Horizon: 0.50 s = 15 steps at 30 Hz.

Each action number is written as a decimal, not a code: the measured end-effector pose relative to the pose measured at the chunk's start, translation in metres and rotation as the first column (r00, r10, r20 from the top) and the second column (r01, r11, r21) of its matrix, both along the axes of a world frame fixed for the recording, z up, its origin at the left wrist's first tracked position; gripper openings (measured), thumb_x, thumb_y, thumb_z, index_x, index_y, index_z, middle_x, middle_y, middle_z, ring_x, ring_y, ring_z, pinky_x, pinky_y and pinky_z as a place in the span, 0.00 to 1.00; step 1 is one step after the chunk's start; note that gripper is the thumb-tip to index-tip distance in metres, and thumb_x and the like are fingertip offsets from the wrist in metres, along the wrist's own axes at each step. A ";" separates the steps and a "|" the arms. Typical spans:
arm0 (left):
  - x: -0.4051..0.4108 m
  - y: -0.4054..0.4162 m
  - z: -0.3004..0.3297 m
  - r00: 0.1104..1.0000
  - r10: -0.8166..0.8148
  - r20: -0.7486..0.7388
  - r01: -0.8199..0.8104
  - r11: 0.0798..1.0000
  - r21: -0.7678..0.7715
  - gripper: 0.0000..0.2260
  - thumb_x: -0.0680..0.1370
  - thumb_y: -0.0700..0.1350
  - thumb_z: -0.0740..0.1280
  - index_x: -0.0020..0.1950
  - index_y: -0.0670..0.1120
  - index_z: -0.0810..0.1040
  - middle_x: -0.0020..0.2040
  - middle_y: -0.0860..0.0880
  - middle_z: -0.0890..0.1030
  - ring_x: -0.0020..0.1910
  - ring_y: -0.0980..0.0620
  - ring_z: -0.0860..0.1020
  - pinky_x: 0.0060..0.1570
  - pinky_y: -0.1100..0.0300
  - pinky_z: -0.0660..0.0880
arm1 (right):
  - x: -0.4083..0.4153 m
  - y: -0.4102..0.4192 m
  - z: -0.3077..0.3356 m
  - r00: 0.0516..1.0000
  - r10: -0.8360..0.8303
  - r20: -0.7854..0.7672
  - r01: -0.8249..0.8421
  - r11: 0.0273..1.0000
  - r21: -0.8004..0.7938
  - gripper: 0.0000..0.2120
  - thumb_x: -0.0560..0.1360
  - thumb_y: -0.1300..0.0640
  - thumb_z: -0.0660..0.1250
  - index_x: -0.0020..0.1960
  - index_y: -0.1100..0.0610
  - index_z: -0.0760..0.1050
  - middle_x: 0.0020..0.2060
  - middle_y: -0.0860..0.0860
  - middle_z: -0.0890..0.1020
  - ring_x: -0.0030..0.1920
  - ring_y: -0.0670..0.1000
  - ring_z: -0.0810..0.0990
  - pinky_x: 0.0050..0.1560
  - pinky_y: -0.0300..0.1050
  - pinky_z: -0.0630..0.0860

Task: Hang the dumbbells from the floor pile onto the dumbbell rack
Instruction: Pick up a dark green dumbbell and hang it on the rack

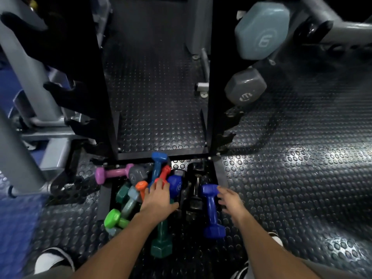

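A pile of coloured dumbbells lies on the floor at the foot of the black dumbbell rack (pixel 213 81). My left hand (pixel 159 196) rests palm down on the pile, over a red dumbbell (pixel 165 172) and beside a dark blue one (pixel 175 185). My right hand (pixel 229 200) hovers with fingers spread just right of a blue-violet dumbbell (pixel 211 210), not gripping it. A dark green dumbbell (pixel 162 242) lies under my left forearm. On the rack's right side hang a light blue dumbbell (pixel 261 31) and a grey one (pixel 244 87).
Pink (pixel 112 174), bright green (pixel 113 218), orange (pixel 142 187), blue (pixel 158 168) and black (pixel 196 190) dumbbells crowd the pile. Empty rack hooks (pixel 60 93) line the left upright. Grey machine frames (pixel 26 137) stand at left. Studded rubber floor (pixel 302 168) spreads right. My shoes show at the bottom.
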<state>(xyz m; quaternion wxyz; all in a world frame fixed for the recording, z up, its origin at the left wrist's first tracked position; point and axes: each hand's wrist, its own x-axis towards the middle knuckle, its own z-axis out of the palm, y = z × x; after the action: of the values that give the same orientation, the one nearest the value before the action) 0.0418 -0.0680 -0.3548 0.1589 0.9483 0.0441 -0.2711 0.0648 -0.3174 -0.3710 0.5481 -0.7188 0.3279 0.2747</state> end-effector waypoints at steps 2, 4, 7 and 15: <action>-0.005 0.000 -0.005 0.997 -0.027 0.066 0.026 1.000 0.018 0.36 0.76 0.60 0.69 0.78 0.46 0.63 0.79 0.43 0.60 0.78 0.40 0.61 0.78 0.42 0.58 | -0.006 0.004 -0.010 1.000 0.005 -0.009 -0.005 1.000 -0.018 0.13 0.82 0.47 0.66 0.62 0.54 0.76 0.58 0.53 0.82 0.59 0.55 0.80 0.56 0.51 0.74; -0.010 -0.001 -0.008 0.992 -0.051 0.118 0.046 0.998 0.041 0.34 0.77 0.59 0.69 0.79 0.47 0.62 0.80 0.43 0.58 0.79 0.41 0.58 0.79 0.43 0.55 | -0.013 0.004 -0.027 0.999 0.040 -0.020 -0.041 0.997 -0.062 0.13 0.80 0.45 0.67 0.59 0.51 0.79 0.58 0.52 0.84 0.59 0.55 0.81 0.62 0.54 0.75; -0.017 -0.003 -0.014 0.990 -0.067 0.127 0.063 0.997 0.038 0.33 0.79 0.56 0.69 0.79 0.48 0.61 0.82 0.43 0.53 0.80 0.42 0.55 0.81 0.44 0.53 | -0.020 0.010 -0.039 0.996 0.085 -0.028 -0.088 0.989 -0.119 0.16 0.77 0.43 0.68 0.57 0.52 0.82 0.55 0.55 0.85 0.56 0.57 0.82 0.66 0.58 0.76; -0.021 -0.012 -0.035 0.987 -0.077 0.143 0.064 0.994 0.090 0.31 0.80 0.56 0.67 0.79 0.47 0.61 0.83 0.41 0.46 0.83 0.41 0.45 0.81 0.42 0.45 | -0.032 0.011 -0.056 0.984 0.174 -0.036 -0.175 0.927 -0.331 0.18 0.81 0.53 0.67 0.69 0.57 0.76 0.56 0.54 0.82 0.51 0.53 0.80 0.58 0.49 0.76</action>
<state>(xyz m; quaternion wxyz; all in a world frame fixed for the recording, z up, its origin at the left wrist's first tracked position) 0.0212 -0.0802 -0.3901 0.1116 0.9725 0.0101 -0.2040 0.0327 -0.3068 -0.4267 0.3914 -0.8265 0.3059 0.2650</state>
